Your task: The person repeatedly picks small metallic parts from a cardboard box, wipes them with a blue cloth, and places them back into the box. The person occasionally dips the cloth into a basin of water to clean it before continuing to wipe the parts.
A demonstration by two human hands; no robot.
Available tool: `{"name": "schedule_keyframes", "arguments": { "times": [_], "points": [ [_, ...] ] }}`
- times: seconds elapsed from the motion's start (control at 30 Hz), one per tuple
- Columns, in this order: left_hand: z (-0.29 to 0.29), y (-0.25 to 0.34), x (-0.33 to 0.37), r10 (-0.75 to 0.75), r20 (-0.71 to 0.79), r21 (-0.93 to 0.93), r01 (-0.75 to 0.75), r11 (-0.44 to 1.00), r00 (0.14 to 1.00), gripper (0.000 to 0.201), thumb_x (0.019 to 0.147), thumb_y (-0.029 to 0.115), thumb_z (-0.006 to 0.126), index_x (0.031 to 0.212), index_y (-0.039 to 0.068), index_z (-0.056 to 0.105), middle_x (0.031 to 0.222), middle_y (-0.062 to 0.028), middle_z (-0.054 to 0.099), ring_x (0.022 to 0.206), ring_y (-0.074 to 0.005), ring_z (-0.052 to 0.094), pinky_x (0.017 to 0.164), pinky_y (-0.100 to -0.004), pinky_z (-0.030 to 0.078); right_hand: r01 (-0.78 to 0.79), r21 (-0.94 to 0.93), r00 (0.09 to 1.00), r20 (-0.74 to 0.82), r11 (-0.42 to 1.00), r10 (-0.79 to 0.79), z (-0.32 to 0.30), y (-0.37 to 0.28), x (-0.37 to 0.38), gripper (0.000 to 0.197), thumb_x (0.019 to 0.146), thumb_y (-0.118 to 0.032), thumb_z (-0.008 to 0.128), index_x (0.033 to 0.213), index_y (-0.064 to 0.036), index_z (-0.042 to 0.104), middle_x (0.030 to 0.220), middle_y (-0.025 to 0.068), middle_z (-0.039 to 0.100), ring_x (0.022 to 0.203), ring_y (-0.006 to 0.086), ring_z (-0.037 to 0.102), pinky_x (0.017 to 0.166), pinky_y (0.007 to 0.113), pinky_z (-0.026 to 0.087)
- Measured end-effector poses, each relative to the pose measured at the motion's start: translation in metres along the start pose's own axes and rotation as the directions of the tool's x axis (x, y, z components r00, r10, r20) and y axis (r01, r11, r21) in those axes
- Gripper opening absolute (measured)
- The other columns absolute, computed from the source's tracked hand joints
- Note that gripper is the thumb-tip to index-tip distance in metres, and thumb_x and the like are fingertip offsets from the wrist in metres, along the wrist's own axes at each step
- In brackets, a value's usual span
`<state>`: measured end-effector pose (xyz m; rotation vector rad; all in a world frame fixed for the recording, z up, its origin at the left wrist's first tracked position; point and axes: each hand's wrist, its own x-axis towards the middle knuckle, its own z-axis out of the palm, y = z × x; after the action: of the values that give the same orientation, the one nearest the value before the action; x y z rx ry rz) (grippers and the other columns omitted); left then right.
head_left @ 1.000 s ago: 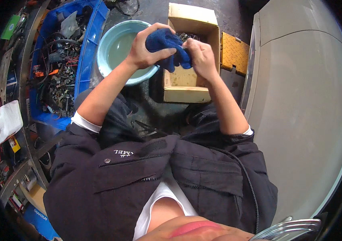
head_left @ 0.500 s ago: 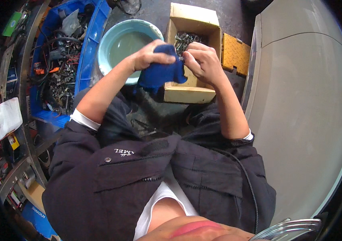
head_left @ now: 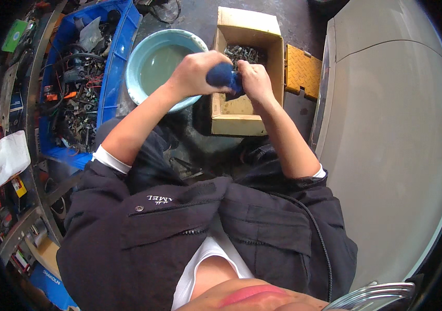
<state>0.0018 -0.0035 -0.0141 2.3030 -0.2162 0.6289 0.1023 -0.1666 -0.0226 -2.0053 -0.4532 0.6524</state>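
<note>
A bunched blue cloth [head_left: 220, 75] is wrapped in the closed fingers of my left hand [head_left: 195, 73]. My right hand [head_left: 257, 83] is also closed, its fingertips pressed against the cloth's right end. The small metal part seen earlier at those fingertips is now covered by cloth and fingers. Both hands are close together over an open cardboard box [head_left: 244, 125] with a heap of small metal parts [head_left: 242, 52] at its far end. Beneath my left hand and wrist stands a light blue basin [head_left: 134, 78] of cloudy water [head_left: 165, 63].
A blue crate [head_left: 108, 96] full of metal parts and cables stands left, beside a cluttered shelf rack [head_left: 33, 119]. A yellow ridged block [head_left: 303, 71] adjoins the box's right side. A large pale vehicle panel [head_left: 392, 129] borders the right.
The cloth was hanging loose from my left hand; now it is gathered up around the right fingertips. My right hand has shifted left and the hands are closer together.
</note>
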Motion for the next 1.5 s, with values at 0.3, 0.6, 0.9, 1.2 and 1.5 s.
{"name": "schedule_keyframes", "arguments": {
  "times": [0.3,0.6,0.9,1.2,1.5],
  "points": [
    [0.008,0.016,-0.005,-0.267,0.26,0.123,0.242,0.962,0.928,0.037,0.063,0.022,0.079,0.094,0.007,0.068,0.084,-0.0173,0.07,0.083,-0.036,0.069,0.075,-0.0423,0.057,0.515,-0.42,0.843,0.089,0.747,-0.531,0.0,-0.011,-0.006,0.056,0.101,-0.033,0.043,0.062,-0.0013,0.068,0.065,0.0224,0.063,0.066,0.0414,0.065,0.067,0.05,0.053],
    [-0.002,-0.003,-0.006,-0.169,0.699,-0.448,0.61,0.653,0.695,0.043,0.05,0.021,0.085,0.084,0.002,0.068,0.082,-0.0072,0.068,0.075,-0.0224,0.064,0.078,-0.0326,0.053,0.845,-0.399,0.487,0.303,0.355,-0.819,-0.021,-0.037,-0.017,0.032,0.089,-0.022,0.06,0.062,-0.0062,0.066,0.066,0.0087,0.064,0.065,0.0259,0.063,0.059,0.039,0.054],
    [0.001,0.008,-0.004,-0.034,0.13,0.463,-0.03,0.886,0.991,0.04,0.06,0.032,0.084,0.088,0.011,0.063,0.077,-0.0071,0.065,0.072,-0.028,0.068,0.064,-0.0384,0.055,0.436,-0.485,0.894,0.135,0.758,-0.427,-0.014,-0.023,-0.011,0.057,0.096,-0.051,0.051,0.069,-0.0048,0.072,0.076,0.0159,0.066,0.076,0.0354,0.065,0.071,0.047,0.053],
    [0.006,0.019,-0.01,-0.061,0.022,0.277,0.052,0.96,0.998,0.033,0.058,0.02,0.077,0.087,0.012,0.063,0.076,-0.0072,0.061,0.071,-0.029,0.065,0.062,-0.0391,0.054,0.451,-0.3,0.885,0.033,0.84,-0.464,-0.009,-0.033,-0.022,0.05,0.091,-0.041,0.058,0.063,-0.0005,0.067,0.067,0.0199,0.057,0.066,0.0392,0.059,0.066,0.049,0.047],
    [-0.002,0.01,-0.009,-0.098,0.452,-0.386,0.293,0.875,0.887,0.032,0.055,0.013,0.081,0.083,0.005,0.068,0.079,-0.0124,0.068,0.073,-0.0262,0.068,0.071,-0.0327,0.055,0.806,-0.29,0.582,0.228,0.516,-0.781,-0.024,-0.03,-0.028,0.033,0.084,-0.032,0.066,0.064,-0.0054,0.068,0.072,0.0082,0.058,0.073,0.0261,0.06,0.064,0.039,0.053]
  ]
}}
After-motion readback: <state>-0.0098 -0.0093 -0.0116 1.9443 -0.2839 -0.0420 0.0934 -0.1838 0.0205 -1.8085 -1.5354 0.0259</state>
